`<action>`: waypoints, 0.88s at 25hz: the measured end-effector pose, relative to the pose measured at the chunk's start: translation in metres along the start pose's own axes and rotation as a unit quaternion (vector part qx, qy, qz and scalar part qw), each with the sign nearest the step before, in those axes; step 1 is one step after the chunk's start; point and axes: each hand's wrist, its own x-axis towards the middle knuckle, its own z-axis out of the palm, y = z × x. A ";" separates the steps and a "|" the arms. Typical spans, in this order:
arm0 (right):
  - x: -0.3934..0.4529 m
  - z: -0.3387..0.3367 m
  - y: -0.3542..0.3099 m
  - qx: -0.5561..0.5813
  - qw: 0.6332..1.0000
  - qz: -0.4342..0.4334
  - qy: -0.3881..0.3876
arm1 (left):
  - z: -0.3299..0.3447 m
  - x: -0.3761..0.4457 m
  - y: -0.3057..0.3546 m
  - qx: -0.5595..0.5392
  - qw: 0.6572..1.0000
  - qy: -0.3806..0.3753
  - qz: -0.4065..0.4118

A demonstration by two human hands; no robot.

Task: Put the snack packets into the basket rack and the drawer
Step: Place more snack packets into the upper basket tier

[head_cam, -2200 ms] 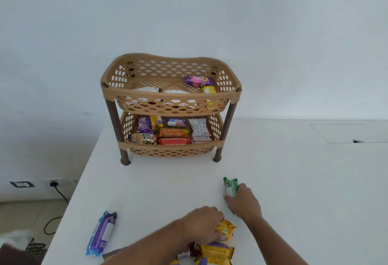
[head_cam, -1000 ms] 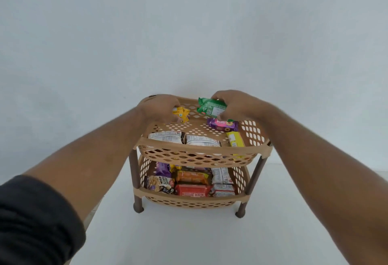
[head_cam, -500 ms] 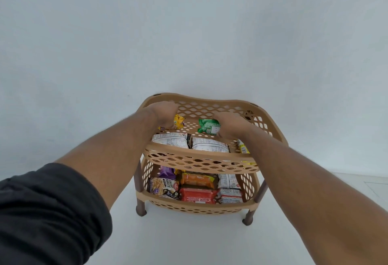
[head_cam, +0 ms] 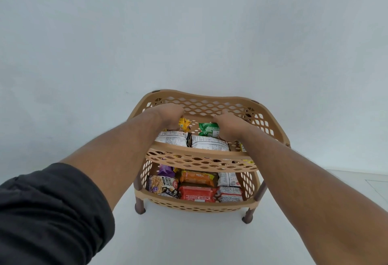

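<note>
Left hand: the left hand (head_cam: 170, 115) is inside the top tier of the basket rack (head_cam: 201, 156), far left, fingers closed on a small yellow packet (head_cam: 184, 124) that sits low over the tier floor.
Right hand: the right hand (head_cam: 228, 125) is in the same tier, further right, closed on a green packet (head_cam: 207, 129), which looks close to resting on the floor of the tier.
Top tier: two white packets (head_cam: 210, 145) lie side by side along the near edge, just in front of both hands.
Bottom tier: an orange packet (head_cam: 197, 177), a red packet (head_cam: 197, 193), a peanut packet (head_cam: 162, 186), a purple one and white ones fill it.
Progress: the rack is well stocked; the two packets in hand seem about to be let go.
Left to do: the drawer is not in view, and neither is any packet outside the rack, so what remains cannot be told.
</note>
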 end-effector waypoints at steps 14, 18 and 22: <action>-0.020 -0.011 0.005 0.008 0.999 0.001 0.033 | -0.007 -0.012 0.005 -0.037 0.999 0.015 0.005; -0.044 -0.024 0.008 0.023 0.997 0.001 0.075 | -0.007 -0.017 0.012 -0.009 1.000 0.007 0.007; -0.081 -0.032 0.008 0.043 0.987 -0.011 0.157 | -0.003 -0.018 0.027 -0.054 0.998 0.019 0.017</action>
